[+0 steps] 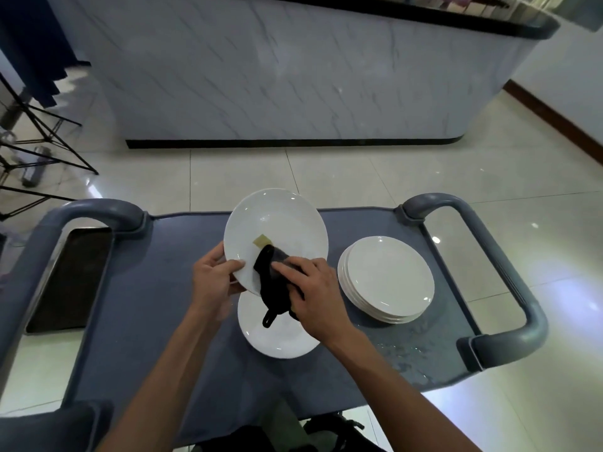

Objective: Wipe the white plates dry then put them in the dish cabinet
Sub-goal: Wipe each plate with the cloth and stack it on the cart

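**Plate being wiped above the cart**

The tilted plate (275, 228) is pinched at its rim by the left hand (213, 278). The cloth (272, 282) is pressed on it by the right hand (315, 293), fingers curled round it. The whole face should be covered, then the back.

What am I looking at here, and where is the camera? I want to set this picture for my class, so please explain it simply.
There is no machine: a person wears a camera on the head, looking down at their own hands. The left hand holds a tilted white plate by its rim. The right hand presses a black cloth against it, wiping. Below lies another single plate, and to the right a stack of plates, all on a grey cart with water drops near its right handle.
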{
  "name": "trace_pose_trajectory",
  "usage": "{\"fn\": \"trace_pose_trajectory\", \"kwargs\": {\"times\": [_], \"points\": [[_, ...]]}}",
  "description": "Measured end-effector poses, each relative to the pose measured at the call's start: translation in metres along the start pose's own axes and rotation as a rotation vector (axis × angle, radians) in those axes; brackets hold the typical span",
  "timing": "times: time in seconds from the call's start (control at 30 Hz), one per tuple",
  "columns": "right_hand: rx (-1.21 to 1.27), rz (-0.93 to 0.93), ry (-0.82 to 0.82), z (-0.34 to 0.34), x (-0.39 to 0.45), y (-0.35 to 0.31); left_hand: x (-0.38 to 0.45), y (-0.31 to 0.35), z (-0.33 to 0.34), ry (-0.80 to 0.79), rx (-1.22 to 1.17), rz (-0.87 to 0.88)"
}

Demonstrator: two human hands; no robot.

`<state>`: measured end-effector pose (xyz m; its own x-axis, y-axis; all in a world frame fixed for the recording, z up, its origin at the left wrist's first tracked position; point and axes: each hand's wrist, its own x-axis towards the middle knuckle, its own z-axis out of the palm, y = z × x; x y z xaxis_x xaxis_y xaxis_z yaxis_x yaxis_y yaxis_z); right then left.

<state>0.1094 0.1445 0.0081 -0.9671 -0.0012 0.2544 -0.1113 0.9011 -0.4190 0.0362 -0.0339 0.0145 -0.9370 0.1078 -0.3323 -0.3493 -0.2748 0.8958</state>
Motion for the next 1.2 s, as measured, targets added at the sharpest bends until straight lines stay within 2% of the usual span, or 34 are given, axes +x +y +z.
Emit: {"fn": "trace_pose_trajectory", "kwargs": {"times": [0.3,0.5,0.73,0.93,1.2], "points": [[-0.059,0.193,0.097,-0.017,0.034,0.016,0.0,0.005,-0.009,-0.033,0.019,-0.025],[-0.093,0.23,0.126,-0.029,0.063,0.017,-0.009,0.002,-0.005,-0.096,0.07,-0.037],[-0.044,0.058,0.181,-0.023,0.068,-0.004,-0.016,0.001,-0.001,-0.137,0.088,-0.024],[0.002,-0.184,0.12,-0.009,0.053,-0.021,-0.022,-0.002,-0.002,-0.157,0.067,-0.041],[0.013,-0.258,0.08,-0.005,0.029,-0.016,-0.023,-0.002,-0.009,-0.168,0.08,-0.041]]}}
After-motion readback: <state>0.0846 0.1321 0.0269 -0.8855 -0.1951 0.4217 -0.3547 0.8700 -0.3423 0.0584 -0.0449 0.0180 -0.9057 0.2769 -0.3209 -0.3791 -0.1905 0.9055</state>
